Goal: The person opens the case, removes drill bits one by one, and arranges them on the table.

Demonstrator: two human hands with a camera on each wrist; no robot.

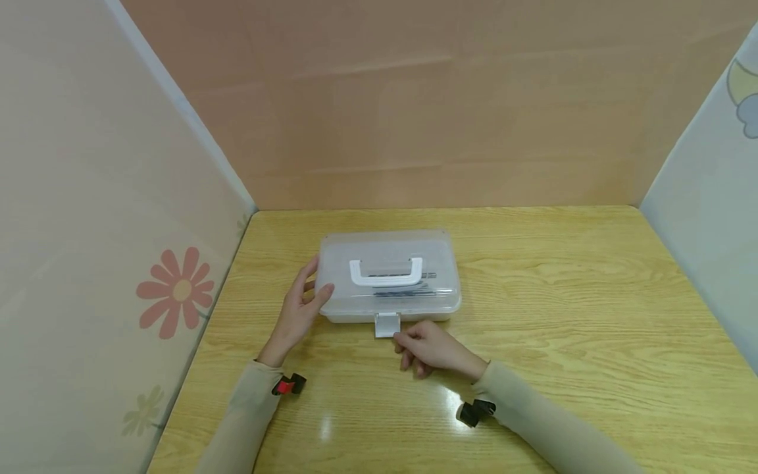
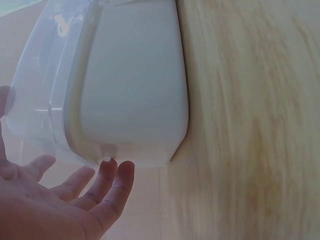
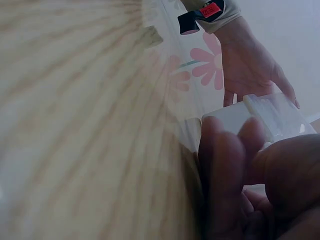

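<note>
The clear plastic storage box (image 1: 389, 276) sits on the wooden desk (image 1: 562, 316), toward the left of its middle, lid down and closed. A white carry handle (image 1: 386, 272) lies flat on the lid, and dark slim items show faintly through the plastic beneath it; what they are cannot be told. A white latch (image 1: 387, 324) hangs at the middle of the front edge, its flap tilted outward over the desk.

The left hand (image 1: 299, 309) rests against the box's left end, thumb on the front corner of the lid and fingers spread up along the side; its grip is wide, the fingers straight rather than wrapped. The left wrist view shows those fingers (image 2: 112, 180) just under the box's rounded corner (image 2: 125, 100), touching or almost touching it.

The right hand (image 1: 431, 347) lies on the desk just in front of the box, fingers curled, fingertips at the right lower edge of the latch. Whether they pinch the flap or only touch it cannot be told.

Patterned panels with a red flower (image 1: 176, 291) wall in the desk.
</note>
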